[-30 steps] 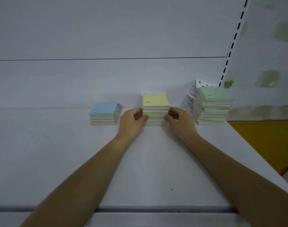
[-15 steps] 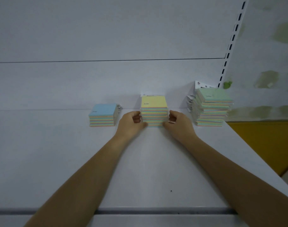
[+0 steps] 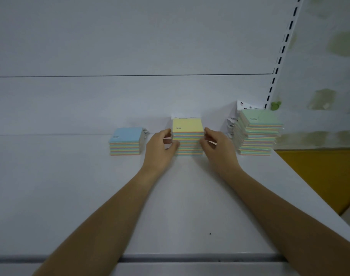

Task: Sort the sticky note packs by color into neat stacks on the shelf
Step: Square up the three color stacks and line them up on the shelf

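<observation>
Left hand (image 3: pixel 160 148) and right hand (image 3: pixel 218 148) grasp yellow-topped stack (image 3: pixel 187 136) from either side. Stack rests on shelf (image 3: pixel 70 186), between blue-topped stack (image 3: pixel 126 141) and green-topped stack (image 3: pixel 258 132).

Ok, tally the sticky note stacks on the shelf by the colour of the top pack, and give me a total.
blue-topped stack: 1
yellow-topped stack: 1
green-topped stack: 1
Total: 3 stacks

Dim, flat, bluish light, with only faint, soft shadows on the shelf (image 3: pixel 70 196). Soft focus overall, with unreadable small print on the yellow stack (image 3: pixel 187 126) and bowed straight lines toward the edges.
</observation>
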